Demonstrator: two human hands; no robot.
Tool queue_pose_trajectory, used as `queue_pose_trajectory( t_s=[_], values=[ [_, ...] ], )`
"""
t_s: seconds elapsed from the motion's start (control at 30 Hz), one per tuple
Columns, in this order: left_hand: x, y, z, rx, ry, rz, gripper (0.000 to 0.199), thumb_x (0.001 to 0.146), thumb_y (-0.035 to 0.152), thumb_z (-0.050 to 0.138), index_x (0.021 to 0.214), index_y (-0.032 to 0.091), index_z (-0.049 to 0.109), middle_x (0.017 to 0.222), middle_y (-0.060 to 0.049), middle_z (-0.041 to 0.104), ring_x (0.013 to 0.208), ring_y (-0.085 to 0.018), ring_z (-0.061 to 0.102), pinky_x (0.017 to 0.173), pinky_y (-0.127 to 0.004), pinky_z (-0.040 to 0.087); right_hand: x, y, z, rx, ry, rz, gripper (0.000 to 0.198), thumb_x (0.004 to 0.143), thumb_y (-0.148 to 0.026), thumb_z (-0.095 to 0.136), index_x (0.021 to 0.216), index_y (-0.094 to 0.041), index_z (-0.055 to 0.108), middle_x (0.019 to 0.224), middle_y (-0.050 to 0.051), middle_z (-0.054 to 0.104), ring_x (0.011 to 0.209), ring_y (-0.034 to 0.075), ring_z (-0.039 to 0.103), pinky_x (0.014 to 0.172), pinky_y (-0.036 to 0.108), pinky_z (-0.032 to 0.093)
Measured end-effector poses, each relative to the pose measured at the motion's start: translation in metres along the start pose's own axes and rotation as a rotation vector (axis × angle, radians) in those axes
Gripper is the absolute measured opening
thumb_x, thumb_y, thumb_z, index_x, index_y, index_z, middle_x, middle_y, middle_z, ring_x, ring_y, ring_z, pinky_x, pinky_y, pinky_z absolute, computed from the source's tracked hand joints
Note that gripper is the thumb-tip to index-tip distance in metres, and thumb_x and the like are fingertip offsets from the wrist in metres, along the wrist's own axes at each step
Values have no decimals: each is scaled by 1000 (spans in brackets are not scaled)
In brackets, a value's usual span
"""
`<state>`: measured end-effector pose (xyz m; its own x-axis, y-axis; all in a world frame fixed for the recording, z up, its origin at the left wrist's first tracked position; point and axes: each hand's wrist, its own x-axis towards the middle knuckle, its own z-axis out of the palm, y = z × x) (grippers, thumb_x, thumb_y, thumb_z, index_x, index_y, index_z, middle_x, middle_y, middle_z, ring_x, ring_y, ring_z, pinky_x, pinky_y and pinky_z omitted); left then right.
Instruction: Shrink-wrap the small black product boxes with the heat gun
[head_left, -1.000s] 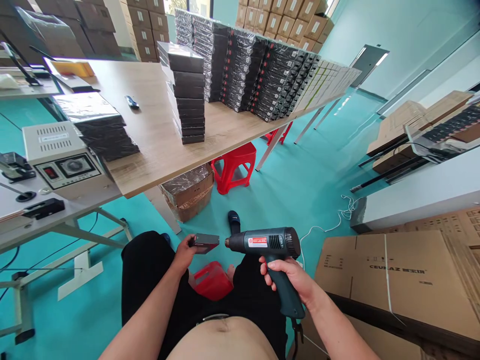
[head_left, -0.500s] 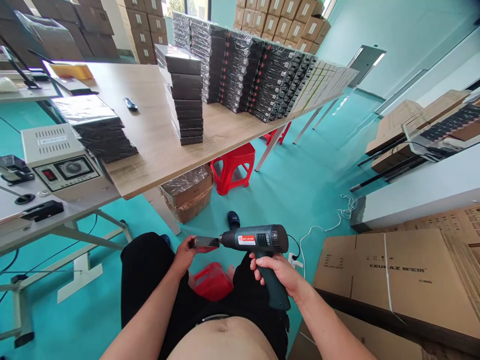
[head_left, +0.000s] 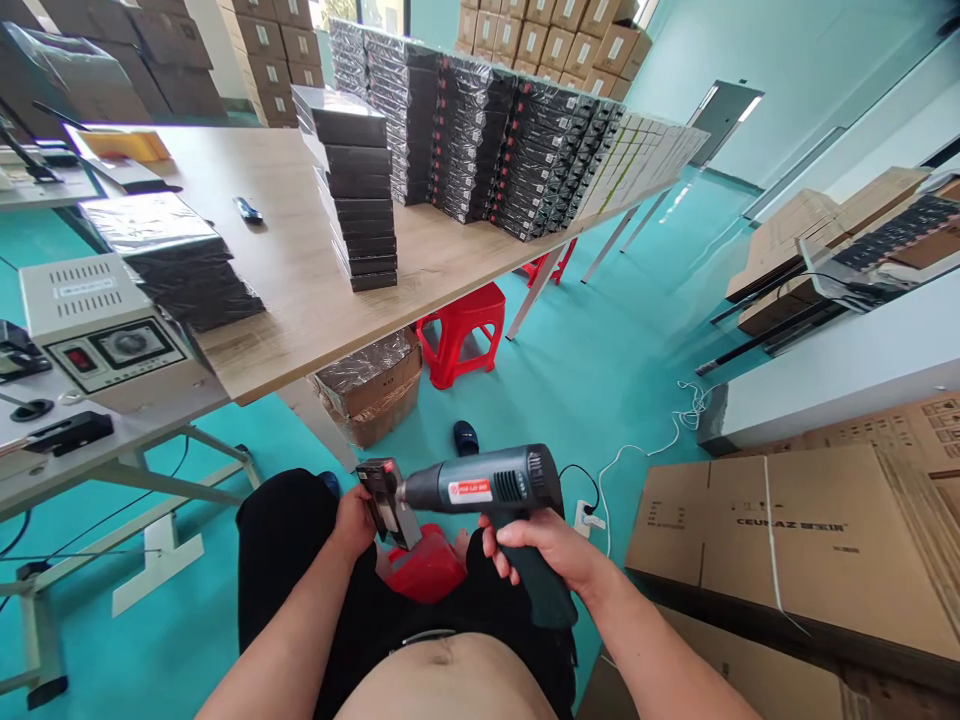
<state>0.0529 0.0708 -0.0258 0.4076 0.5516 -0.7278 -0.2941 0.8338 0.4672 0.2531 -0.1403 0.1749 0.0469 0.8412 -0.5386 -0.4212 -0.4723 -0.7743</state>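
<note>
My right hand [head_left: 541,545] is wrapped round the grip of a dark heat gun [head_left: 480,482] with a red label on its barrel. The gun's nozzle points left, right at the face of a small dark box [head_left: 388,505]. My left hand [head_left: 355,522] holds that box by its left edge, its printed broad side tilted up toward me. Nozzle and box are very near each other; whether they touch I cannot tell. Below the box, a red plastic stool [head_left: 426,568] shows between my legs.
Left ahead, a wooden table [head_left: 277,270] bears a stack of dark boxes [head_left: 354,200], film-wrapped boxes [head_left: 195,265] and long rows of wrapped packs [head_left: 480,140]. A control unit [head_left: 112,335] stands at left. Large cartons [head_left: 750,560] flank my right, near a white cable [head_left: 637,452].
My left hand has turned the box from nearly edge-on to broad side up and moved it slightly left. The heat gun has shifted a little left with its nozzle lower.
</note>
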Motion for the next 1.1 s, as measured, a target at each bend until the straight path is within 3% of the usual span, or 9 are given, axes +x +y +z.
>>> queue_pose_trajectory(
  t_s=[0.17, 0.3, 0.43, 0.5, 0.6, 0.7, 0.8, 1.0, 1.1],
  values=[
    [-9, 9, -1, -128, -109, -28, 33, 66, 25, 45, 90, 12, 63, 68, -8, 63, 55, -23, 61, 53, -37, 51, -19, 11, -6, -135, -184, 124, 31, 71, -22, 65, 100, -11, 67, 78, 6, 68, 57, 14, 61, 50, 24, 46],
    [-17, 12, -4, -147, -277, -88, 46, 82, 47, 45, 106, 12, 62, 84, -12, 69, 71, -26, 67, 62, -41, 55, -23, 25, -20, -80, -79, 146, 30, 72, -21, 62, 100, -11, 66, 78, 6, 68, 59, 14, 63, 50, 23, 47],
    [-23, 17, -2, -171, -439, -136, 63, 78, 68, 50, 115, 17, 59, 100, -13, 70, 94, -31, 66, 77, -48, 54, -21, 33, -30, 4, 53, 79, 30, 75, -23, 59, 102, -11, 65, 81, 7, 67, 60, 14, 63, 50, 23, 48],
    [-24, 16, -1, -121, -454, -101, 60, 77, 64, 55, 116, 18, 59, 101, -12, 70, 95, -31, 66, 79, -48, 54, -21, 36, -34, 60, 95, 46, 30, 76, -24, 58, 103, -12, 65, 82, 7, 67, 61, 14, 62, 50, 22, 47],
    [-20, 9, 1, 79, -386, -82, 44, 76, 42, 65, 111, 15, 61, 90, -10, 71, 84, -27, 69, 76, -44, 55, -19, 38, -41, 186, 154, 26, 29, 78, -24, 57, 104, -12, 65, 84, 7, 66, 63, 13, 62, 51, 21, 47],
    [-16, -3, 5, 316, -271, 78, 37, 66, 21, 67, 102, 15, 62, 81, -4, 70, 72, -21, 67, 69, -35, 54, -15, 39, -50, 336, 202, 22, 28, 79, -24, 57, 104, -13, 65, 86, 6, 65, 64, 12, 61, 52, 20, 47],
    [-15, -9, 8, 511, -284, 307, 40, 59, 12, 64, 98, 17, 62, 85, -1, 69, 77, -19, 65, 71, -30, 51, -11, 40, -60, 440, 223, 26, 28, 79, -25, 57, 102, -12, 66, 84, 5, 64, 64, 11, 60, 52, 20, 47],
    [-13, -6, 9, 754, -307, 560, 24, 59, 12, 55, 82, 17, 62, 77, 2, 62, 78, -18, 59, 77, -30, 47, -10, 39, -67, 459, 206, 40, 28, 80, -24, 57, 103, -12, 66, 85, 6, 64, 65, 12, 60, 52, 20, 47],
    [-11, -5, 7, 802, -304, 587, 29, 60, 14, 53, 87, 18, 63, 79, 1, 62, 80, -19, 58, 78, -31, 46, -9, 40, -65, 425, 199, 32, 28, 81, -24, 56, 103, -11, 66, 85, 6, 64, 66, 12, 60, 53, 21, 48]
  ],
)
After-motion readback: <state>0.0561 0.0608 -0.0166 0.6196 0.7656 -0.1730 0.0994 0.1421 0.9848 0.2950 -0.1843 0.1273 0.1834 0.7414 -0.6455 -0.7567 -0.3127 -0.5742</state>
